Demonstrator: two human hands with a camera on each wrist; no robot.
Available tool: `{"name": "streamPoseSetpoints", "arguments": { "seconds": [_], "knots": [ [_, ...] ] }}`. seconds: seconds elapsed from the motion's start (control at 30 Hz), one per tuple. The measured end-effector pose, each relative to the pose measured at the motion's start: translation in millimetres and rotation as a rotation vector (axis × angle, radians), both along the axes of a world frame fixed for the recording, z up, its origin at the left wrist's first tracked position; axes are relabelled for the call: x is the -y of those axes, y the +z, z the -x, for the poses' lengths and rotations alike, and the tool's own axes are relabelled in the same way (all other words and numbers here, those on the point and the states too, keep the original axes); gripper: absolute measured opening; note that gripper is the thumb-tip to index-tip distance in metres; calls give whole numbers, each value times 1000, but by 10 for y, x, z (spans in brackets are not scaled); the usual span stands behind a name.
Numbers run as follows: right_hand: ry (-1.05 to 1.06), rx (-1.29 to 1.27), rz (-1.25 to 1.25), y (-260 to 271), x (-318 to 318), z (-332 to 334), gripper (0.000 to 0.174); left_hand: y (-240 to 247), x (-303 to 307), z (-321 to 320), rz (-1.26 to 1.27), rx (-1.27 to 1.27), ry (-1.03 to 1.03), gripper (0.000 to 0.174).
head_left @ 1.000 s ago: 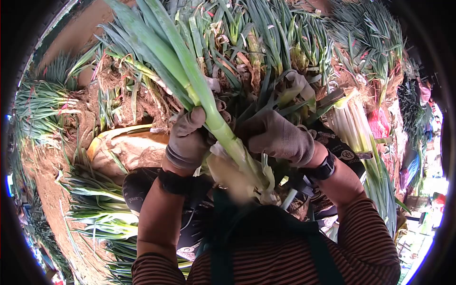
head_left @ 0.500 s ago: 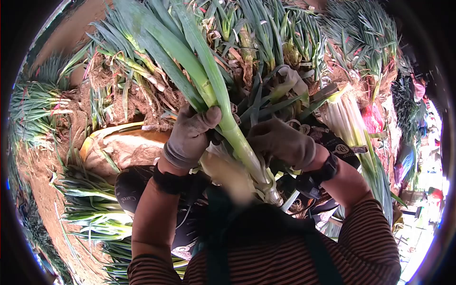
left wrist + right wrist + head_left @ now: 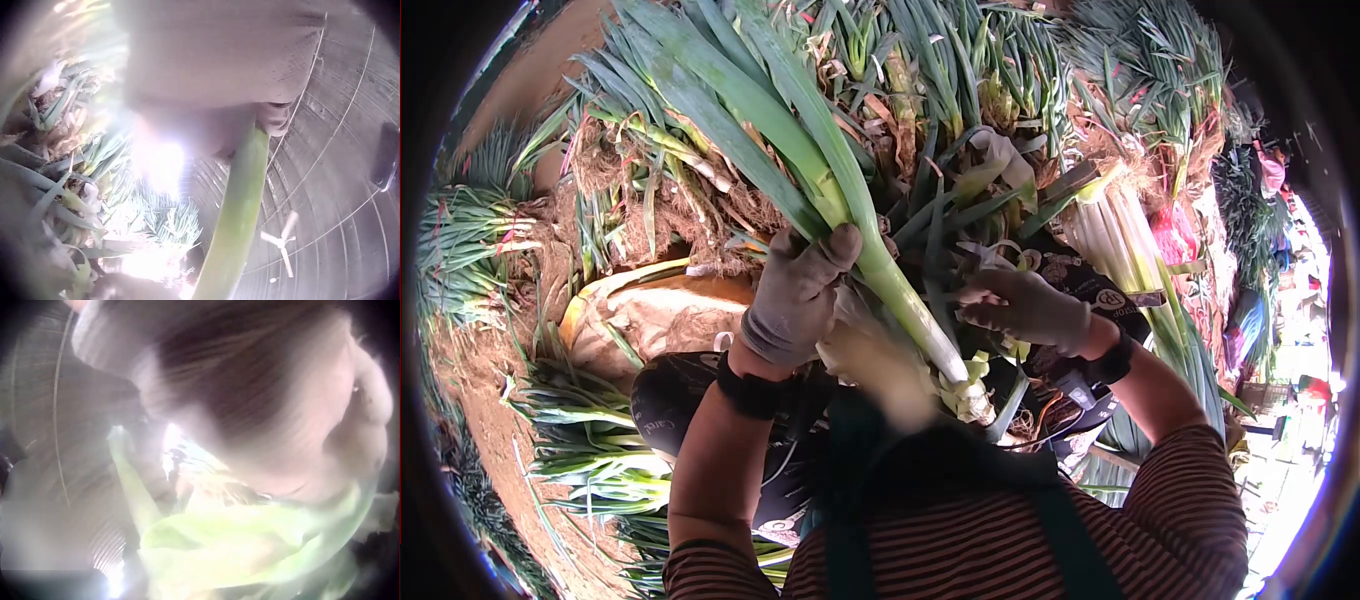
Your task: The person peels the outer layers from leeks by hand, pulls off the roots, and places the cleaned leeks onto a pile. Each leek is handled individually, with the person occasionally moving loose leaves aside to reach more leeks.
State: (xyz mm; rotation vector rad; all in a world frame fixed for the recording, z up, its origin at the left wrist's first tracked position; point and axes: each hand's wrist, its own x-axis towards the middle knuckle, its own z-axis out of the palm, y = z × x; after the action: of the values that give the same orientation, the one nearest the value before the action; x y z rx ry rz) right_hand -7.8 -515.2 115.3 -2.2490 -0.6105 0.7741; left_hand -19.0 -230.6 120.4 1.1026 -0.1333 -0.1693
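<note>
2 gloved hands, 1 leek (image 3: pixel 905 310). Nearest the body: striped sleeves (image 3: pixel 1190 500), then the leek's root end (image 3: pixel 972 400), below both hands and pointing back at the person.

Gripped by left hand (image 3: pixel 798 292), fingers and thumb curled round the stalk where white turns green. Probably to hold it steady on a slant, leaves fanning up and away past the hand. Backed up by left wrist view: same leek (image 3: pixel 234 212) running out from under the glove.

Off to the right of that, right hand (image 3: pixel 1028 308), pinching a pale outer leaf (image 3: pixel 250 544) clear of the stalk. Looks like stripping skin.

Left of left hand: brown sack (image 3: pixel 660 315). Right of right hand: cleaned white stalks (image 3: pixel 1125 250) laid side by side, likely the done pile.

Beyond both hands: heaped leeks (image 3: pixel 700 200), earthy roots toward the person, green tops farther out.
</note>
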Motion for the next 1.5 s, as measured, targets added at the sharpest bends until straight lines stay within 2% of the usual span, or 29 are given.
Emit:
{"name": "streamPoseSetpoints", "arguments": {
  "seconds": [0.1,0.13,0.2,0.23,0.27,0.33,0.4,0.43,0.47,0.6,0.7,0.77,0.83,0.93,0.97,1.03,1.1,1.13,1.23,1.33,1.43,1.5],
  "knots": [
    [135,-382,-525,-299,-28,322,56,-46,279,114,439,-340,-60,59],
    [116,-662,-431,-484,-123,434,65,-76,317,145,471,-307,-84,62],
    [92,-760,-478,-305,-241,447,68,-124,346,173,534,-229,-113,68],
    [115,-562,-548,-261,-302,363,66,21,348,100,479,-296,42,70],
    [96,-645,-595,-179,-422,281,66,118,275,-20,419,-145,103,66],
    [61,-794,-697,44,-766,114,66,202,-3,-261,814,-159,-7,62],
    [83,-646,-728,214,-1100,36,66,399,-294,-358,1009,-70,-118,57],
    [104,-617,-727,280,-1196,67,67,465,-429,-377,935,18,-36,57],
    [124,-589,-727,346,-1292,99,68,530,-482,-274,901,23,124,38],
    [178,-642,-689,445,-1347,337,70,224,-837,-2,882,61,46,43],
    [180,-757,-624,301,-1076,583,69,-21,-1143,137,1000,-20,153,39],
    [198,-795,-590,123,-804,695,68,-271,-1592,197,961,2,197,33],
    [212,-824,-567,37,-627,754,67,-333,-1662,263,957,-40,249,33],
    [172,-587,-451,96,-424,849,60,-510,-1575,291,837,-133,433,36],
    [183,-643,-394,175,-316,847,57,-533,-1680,255,885,-252,543,51],
    [215,-749,-276,398,-112,815,49,-605,-1852,314,871,-282,579,51],
    [190,-417,-226,621,-19,907,42,-587,-1930,380,776,-280,658,46],
    [172,-253,-201,726,38,970,38,-631,-2061,430,850,-273,576,43],
    [269,-112,77,980,258,1059,30,-684,-2246,563,829,-284,643,41],
    [333,-46,201,1141,398,1139,32,-609,-2268,656,708,-303,747,46],
    [421,106,220,1246,509,1184,34,-545,-2233,739,673,-293,816,46],
    [420,68,246,1328,581,1210,34,-497,-2208,792,614,-302,863,46]
  ]
}}
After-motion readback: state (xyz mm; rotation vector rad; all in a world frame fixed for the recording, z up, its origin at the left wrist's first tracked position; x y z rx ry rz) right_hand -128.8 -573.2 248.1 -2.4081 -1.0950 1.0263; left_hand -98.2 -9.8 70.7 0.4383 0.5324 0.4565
